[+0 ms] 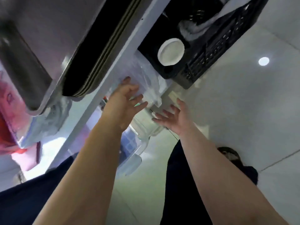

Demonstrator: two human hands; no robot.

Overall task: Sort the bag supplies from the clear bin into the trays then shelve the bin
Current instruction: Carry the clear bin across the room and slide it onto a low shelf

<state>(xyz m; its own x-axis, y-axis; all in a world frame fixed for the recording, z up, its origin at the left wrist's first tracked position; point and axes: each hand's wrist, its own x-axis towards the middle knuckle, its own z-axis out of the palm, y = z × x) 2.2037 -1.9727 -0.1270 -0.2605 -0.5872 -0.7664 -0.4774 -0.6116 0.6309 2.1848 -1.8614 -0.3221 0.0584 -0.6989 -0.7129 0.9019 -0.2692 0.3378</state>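
Blurry, tilted look down at the floor. Left hand [125,98] flat on the clear bin [146,88], fingers spread wide, not clenched. Right hand [172,117] open at five o'clock from it, fingertips by the bin's edge. Black crate [211,51] at one o'clock.

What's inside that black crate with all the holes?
Inside the black perforated plastic crate sits a round white lid and something white and crumpled. The crate's dark walls hide anything deeper.
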